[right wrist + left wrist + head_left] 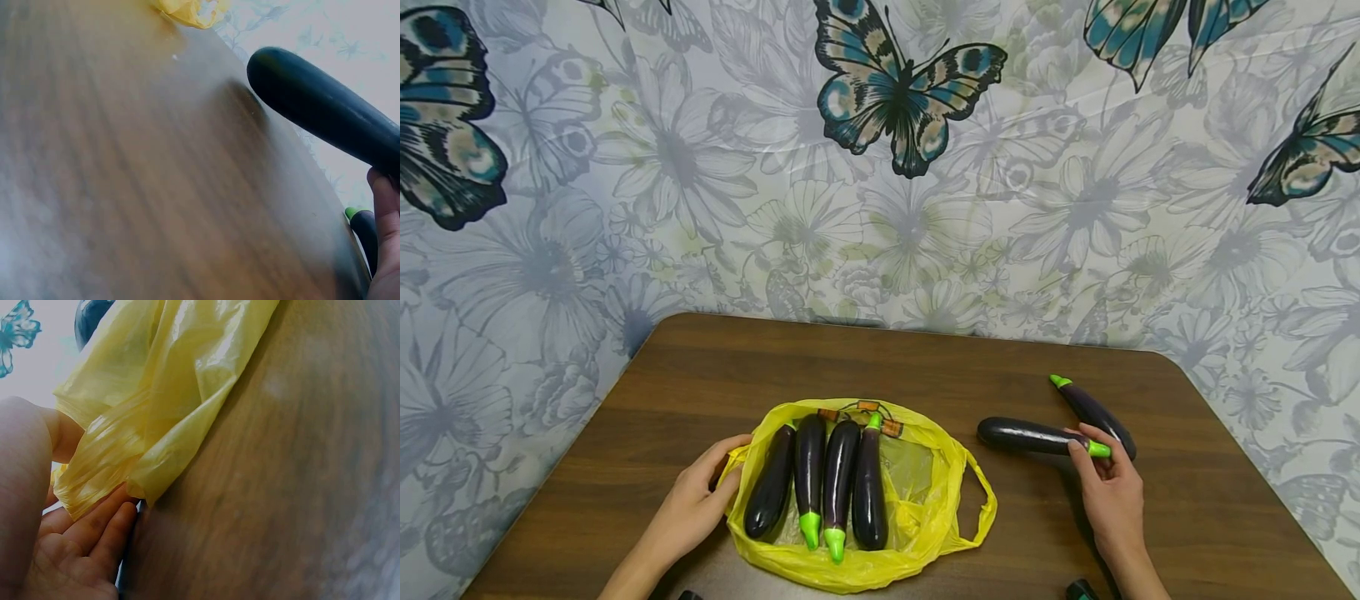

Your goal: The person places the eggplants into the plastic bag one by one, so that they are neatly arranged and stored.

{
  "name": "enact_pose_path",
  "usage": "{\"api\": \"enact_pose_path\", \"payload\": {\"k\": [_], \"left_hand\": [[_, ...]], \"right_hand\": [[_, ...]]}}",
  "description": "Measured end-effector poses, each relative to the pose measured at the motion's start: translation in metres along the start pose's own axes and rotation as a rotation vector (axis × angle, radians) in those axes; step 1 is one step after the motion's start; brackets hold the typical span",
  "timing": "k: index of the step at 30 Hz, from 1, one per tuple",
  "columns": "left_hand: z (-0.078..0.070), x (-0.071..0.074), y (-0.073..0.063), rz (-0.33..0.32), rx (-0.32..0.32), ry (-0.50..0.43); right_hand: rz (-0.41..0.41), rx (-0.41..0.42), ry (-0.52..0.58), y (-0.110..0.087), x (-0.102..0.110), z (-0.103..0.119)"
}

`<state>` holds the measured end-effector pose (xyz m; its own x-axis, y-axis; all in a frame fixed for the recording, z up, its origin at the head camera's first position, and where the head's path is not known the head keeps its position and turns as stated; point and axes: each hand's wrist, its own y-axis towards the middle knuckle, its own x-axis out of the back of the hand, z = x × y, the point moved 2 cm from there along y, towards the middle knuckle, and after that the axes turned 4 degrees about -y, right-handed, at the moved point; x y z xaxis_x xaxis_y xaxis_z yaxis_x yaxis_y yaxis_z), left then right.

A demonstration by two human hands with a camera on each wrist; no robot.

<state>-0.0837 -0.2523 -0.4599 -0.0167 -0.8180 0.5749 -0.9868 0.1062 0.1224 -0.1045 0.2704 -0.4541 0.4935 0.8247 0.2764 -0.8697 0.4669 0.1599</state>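
A yellow plastic bag (925,550) lies spread on the table, its mouth open upward. Inside it several dark eggplants (838,475) with bright green stems lie side by side. At the bag's left side my left hand (696,496) holds the gathered plastic between thumb and fingers, as the left wrist view shows with the yellow film (144,419) in the grasp. My right hand (1112,492) pinches another eggplant (1022,435) near its green stem; in the right wrist view this eggplant (325,106) is raised over the table. Behind that hand another eggplant (1093,410) rests on the wood.
The brown wooden table (925,358) has rounded far corners and meets a wall covering (685,208) with butterflies and flowers. A bag handle loop (988,500) sticks out to the right. A small dark object (1081,590) shows at the front edge.
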Motion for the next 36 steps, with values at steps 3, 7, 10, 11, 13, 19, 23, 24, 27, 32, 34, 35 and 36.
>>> {"api": "enact_pose_path", "payload": {"k": [3,7,10,11,13,19,23,24,27,32,34,35,36], "left_hand": [[-0.0001,0.0,-0.0003,0.0,0.004,-0.007],[0.0002,0.0,-0.0003,0.002,0.011,-0.017],[0.0004,-0.0001,-0.0001,0.002,0.009,-0.014],[0.0005,-0.0002,0.0,0.002,0.008,-0.011],[0.0006,-0.0002,0.0003,0.001,0.007,-0.008],[0.0006,-0.0002,0.0008,0.002,0.008,-0.005],[0.0005,-0.0003,0.0006,0.001,0.007,-0.004],[0.0004,-0.0003,0.0005,0.002,0.007,-0.005],[0.0001,-0.0001,0.0004,0.004,0.012,-0.007],[0.0001,-0.0001,0.0001,0.009,0.017,-0.013],[0.0001,-0.0001,0.0002,0.009,0.016,-0.013],[0.0001,-0.0002,0.0003,0.008,0.015,-0.011],[0.0001,-0.0002,0.0003,0.007,0.013,-0.011]], "right_hand": [[0.007,0.008,0.028,0.0001,-0.0004,-0.0004],[0.023,0.012,0.06,-0.0001,-0.0004,-0.0009],[0.027,0.003,0.061,-0.0001,-0.0003,-0.0007],[0.028,-0.001,0.053,0.0001,-0.0003,-0.0007],[0.029,-0.004,0.01,0.0003,-0.0001,-0.0003],[0.062,0.001,-0.08,0.0018,0.0007,-0.0009],[0.07,-0.003,-0.093,0.0025,0.0006,-0.0027],[0.069,-0.001,-0.101,0.0024,0.0006,-0.003],[0.068,0.003,-0.113,0.0025,0.0005,-0.0035],[0.066,0.007,-0.114,0.0025,0.0002,-0.0034],[0.065,0.007,-0.108,0.0026,0.0002,-0.0033],[0.065,0.005,-0.103,0.0026,0.0002,-0.0033],[0.065,0.004,-0.1,0.0027,0.0003,-0.0034]]}}
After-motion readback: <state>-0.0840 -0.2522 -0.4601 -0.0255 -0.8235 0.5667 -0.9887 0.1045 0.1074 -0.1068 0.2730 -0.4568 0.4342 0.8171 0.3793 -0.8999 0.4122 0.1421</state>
